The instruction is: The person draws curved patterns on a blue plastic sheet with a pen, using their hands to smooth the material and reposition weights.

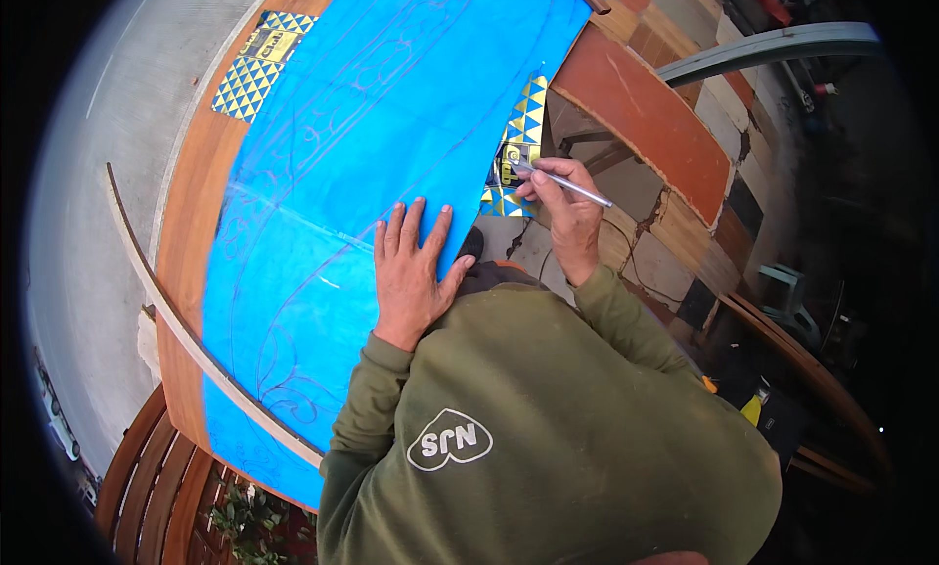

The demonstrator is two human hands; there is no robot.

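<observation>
My left hand (413,267) lies with fingers spread on a blue sheet (313,154), marked with curving purple drawn lines, over a wooden board (181,281). Beside it, my right hand (569,218) grips a slim silver pen-like tool (582,186), its tip over a yellow and blue triangle-patterned card (526,113) at the sheet's right edge. A similar patterned piece (245,90) sits at the upper left edge. A long pale strip (156,274) crosses the sheet's lower left.
An orange-brown panel (646,125), a grey curved bar (763,48) and patchwork tiled flooring (738,227) are at the right, with a green plastic stool (782,296). A slatted wooden piece (147,497) and plant (240,526) are at lower left, beside a pale pavement (98,154).
</observation>
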